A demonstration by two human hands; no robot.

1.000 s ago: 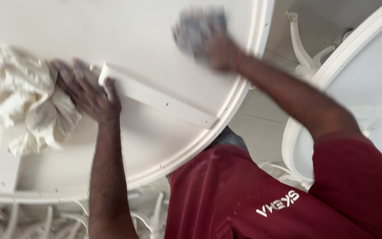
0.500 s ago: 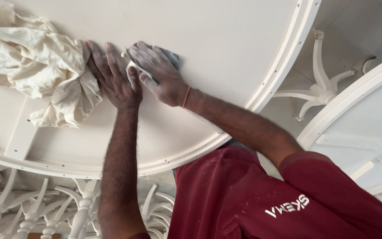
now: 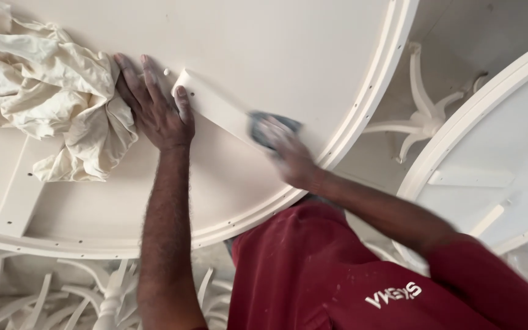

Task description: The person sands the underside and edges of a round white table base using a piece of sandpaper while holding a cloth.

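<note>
Sanding step, by appearance: right hand [image 3: 285,153], blurred, clasps a grey pad [image 3: 274,126] on the batten [image 3: 215,110]. Left hand [image 3: 154,107], spread flat, braces the batten's far end. Any further stroke calls for that brace.

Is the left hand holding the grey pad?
No, the left hand lies flat beside the cloth; the right hand has the pad.

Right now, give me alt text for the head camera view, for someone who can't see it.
A person in a dark red shirt rubs a grey sanding pad along a cream wooden batten on a round cream tabletop with the right hand, blurred by motion. The left hand lies flat beside a crumpled cream cloth. White turned furniture legs show below.
</note>
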